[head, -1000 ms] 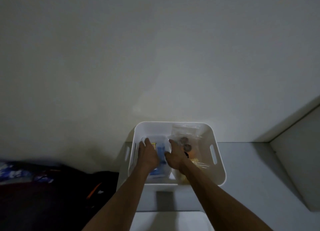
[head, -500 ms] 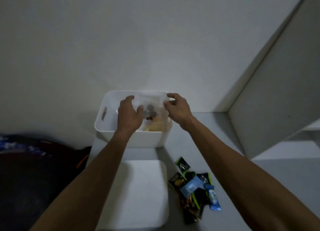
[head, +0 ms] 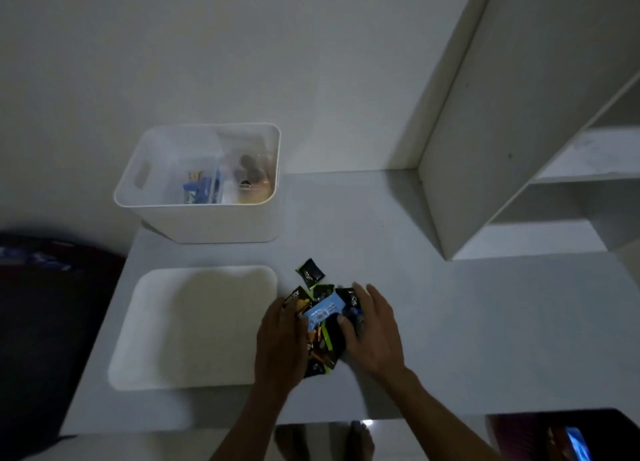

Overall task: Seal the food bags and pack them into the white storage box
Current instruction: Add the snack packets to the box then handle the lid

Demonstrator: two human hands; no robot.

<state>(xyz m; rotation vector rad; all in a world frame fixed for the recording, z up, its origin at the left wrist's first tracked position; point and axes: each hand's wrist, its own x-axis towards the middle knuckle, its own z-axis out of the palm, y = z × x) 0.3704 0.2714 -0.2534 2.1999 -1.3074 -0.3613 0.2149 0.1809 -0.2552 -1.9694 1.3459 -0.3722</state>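
The white storage box (head: 221, 226) stands at the back left of the table. It holds a clear bag with blue packets (head: 199, 188) on the left and a clear bag with dark round snacks (head: 251, 169) on the right. A pile of small snack packets (head: 320, 317), black, green and light blue, lies on the table nearer me. My left hand (head: 278, 344) presses on the pile's left side and my right hand (head: 372, 329) cups its right side, fingers curled onto the packets. One black packet (head: 310, 273) lies apart behind the pile.
The box's white lid (head: 192, 327) lies flat on the table (head: 450, 322) left of the pile. A white shelf unit (head: 519, 131) rises at the right. A dark cloth or bag (head: 41, 322) sits off the table's left edge.
Both hands left the storage box and came down to the snack pile near me. The camera tilted down, so the lid and the pile came into view.
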